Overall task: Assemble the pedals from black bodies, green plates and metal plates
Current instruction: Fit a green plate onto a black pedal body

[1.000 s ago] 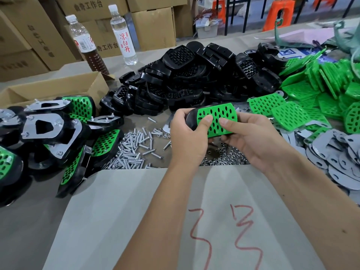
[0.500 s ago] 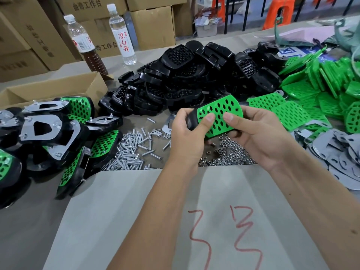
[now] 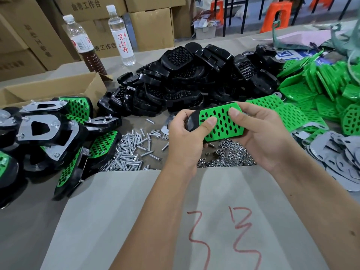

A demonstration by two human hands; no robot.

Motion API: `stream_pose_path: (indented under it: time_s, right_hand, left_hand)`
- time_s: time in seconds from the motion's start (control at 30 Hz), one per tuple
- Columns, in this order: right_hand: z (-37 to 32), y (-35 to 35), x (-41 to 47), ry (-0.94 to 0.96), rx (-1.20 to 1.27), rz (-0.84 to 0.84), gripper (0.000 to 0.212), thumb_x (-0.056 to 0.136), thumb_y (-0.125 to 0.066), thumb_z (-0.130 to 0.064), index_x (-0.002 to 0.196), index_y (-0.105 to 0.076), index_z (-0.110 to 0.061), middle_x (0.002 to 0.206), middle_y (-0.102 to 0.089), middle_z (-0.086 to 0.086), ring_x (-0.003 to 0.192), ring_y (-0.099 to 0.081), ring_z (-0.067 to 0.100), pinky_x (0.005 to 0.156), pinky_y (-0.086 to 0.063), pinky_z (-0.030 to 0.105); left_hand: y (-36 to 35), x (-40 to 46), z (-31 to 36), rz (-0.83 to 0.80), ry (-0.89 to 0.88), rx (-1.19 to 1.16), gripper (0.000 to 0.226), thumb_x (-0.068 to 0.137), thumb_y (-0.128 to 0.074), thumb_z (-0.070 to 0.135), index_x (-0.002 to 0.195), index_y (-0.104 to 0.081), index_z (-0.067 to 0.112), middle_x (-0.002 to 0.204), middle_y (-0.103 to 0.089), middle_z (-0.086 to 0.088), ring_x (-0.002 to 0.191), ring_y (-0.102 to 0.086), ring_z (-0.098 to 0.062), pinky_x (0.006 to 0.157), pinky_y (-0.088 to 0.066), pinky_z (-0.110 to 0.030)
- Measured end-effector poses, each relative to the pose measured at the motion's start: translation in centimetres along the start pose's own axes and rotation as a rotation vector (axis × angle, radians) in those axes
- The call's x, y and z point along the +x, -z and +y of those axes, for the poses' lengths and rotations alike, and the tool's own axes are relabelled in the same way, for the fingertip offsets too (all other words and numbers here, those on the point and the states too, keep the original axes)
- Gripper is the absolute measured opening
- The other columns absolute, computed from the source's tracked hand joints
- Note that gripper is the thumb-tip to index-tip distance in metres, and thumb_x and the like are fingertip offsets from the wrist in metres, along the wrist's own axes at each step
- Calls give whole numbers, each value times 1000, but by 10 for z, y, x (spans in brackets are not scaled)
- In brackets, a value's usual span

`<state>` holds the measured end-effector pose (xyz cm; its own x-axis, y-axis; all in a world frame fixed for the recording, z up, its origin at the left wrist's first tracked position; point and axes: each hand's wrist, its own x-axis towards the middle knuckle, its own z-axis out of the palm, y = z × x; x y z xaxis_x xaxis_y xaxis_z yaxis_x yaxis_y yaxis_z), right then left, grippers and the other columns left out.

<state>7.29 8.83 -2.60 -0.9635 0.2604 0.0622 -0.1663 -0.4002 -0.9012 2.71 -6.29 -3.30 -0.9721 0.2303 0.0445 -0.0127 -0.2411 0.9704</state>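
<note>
I hold both hands above the middle of the bench, gripping one pedal between them. My left hand (image 3: pixel 185 137) curls round the black body (image 3: pixel 191 121) at its left end, thumb pressed onto the green plate (image 3: pixel 222 121) seated on top. My right hand (image 3: pixel 261 137) wraps the pedal's right end from behind, its thumb lying on the plate's upper edge. The plate faces up towards me.

Under my hands a pile of nuts (image 3: pixel 228 156) lies on the bench, with a scatter of screws (image 3: pixel 132 151) to its left. Loose black bodies (image 3: pixel 185 78) heap up towards the far edge, green plates (image 3: pixel 321 90) spread along the right edge, and grey metal plates (image 3: pixel 339 152) lie nearer me on that side. Assembled pedals (image 3: pixel 48 133) crowd the left edge. A sheet of cardboard (image 3: pixel 136 221) with red marks covers the near edge.
</note>
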Motion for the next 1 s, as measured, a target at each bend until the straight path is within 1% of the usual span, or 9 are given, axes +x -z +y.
stream_pose_path:
  time_s: [0.13,0.23,0.33,0.4,0.47,0.6,0.77,0.9,1.0]
  right_hand:
    - [-2,-2,-1,27,16,-48,42,88,-64,-14,122,-64,10,102,-74,18,83,-73,20,65,-59,25]
    - [-1,-1,0,30,-17,-54,42,87,-65,-15,121,-63,10,108,-71,23,93,-71,27,80,-63,38]
    - [0,0,0,8,-51,-45,36,85,-66,-14,115,-64,6,108,-69,25,93,-69,29,85,-61,42]
    - [2,-1,1,-4,-63,-16,34,83,-68,-14,112,-65,4,107,-69,24,92,-70,28,88,-60,46]
    - [3,-1,1,-11,-90,8,36,82,-70,-16,113,-66,3,107,-70,23,92,-71,28,89,-59,48]
    - [5,-1,1,-64,-96,-26,30,83,-71,-19,107,-69,-2,103,-74,19,93,-72,29,83,-61,47]
    - [9,-5,2,-92,-108,47,34,80,-76,-25,102,-70,-1,100,-75,20,92,-73,30,84,-62,49]
    - [8,-4,2,-63,-133,99,21,81,-75,-20,94,-71,-4,92,-76,16,83,-74,26,73,-62,40]
    - [6,-6,2,-35,-136,127,14,91,-70,-9,102,-70,0,102,-72,28,90,-71,32,84,-59,49]
  left_hand:
    - [2,-1,4,-44,29,-41,14,90,-77,6,100,-67,9,85,-74,-4,72,-70,-14,50,-50,-22]
    - [4,-1,6,-66,141,-65,15,89,-77,9,103,-71,11,91,-75,-7,75,-71,-19,50,-49,-25]
    - [3,0,4,-74,163,-34,12,87,-77,14,98,-72,16,92,-75,-11,80,-70,-31,55,-53,-32]
    - [-1,1,2,-42,124,20,6,88,-77,20,90,-70,20,87,-72,-11,74,-67,-32,48,-48,-25]
    - [-3,1,1,-17,111,54,15,94,-76,30,83,-71,20,83,-70,-11,69,-66,-30,45,-48,-24]
    - [-1,2,5,5,74,44,20,94,-77,29,77,-76,19,77,-71,-8,72,-71,-27,58,-64,-49]
    - [-3,1,3,40,99,49,23,93,-79,25,71,-76,18,78,-71,-10,78,-72,-37,75,-61,-60]
    - [0,3,5,-33,157,35,20,93,-77,28,83,-76,10,81,-73,-10,74,-71,-23,67,-62,-40]
    - [0,5,2,-51,112,125,17,93,-76,34,84,-77,20,80,-72,-1,76,-71,-20,69,-61,-40]
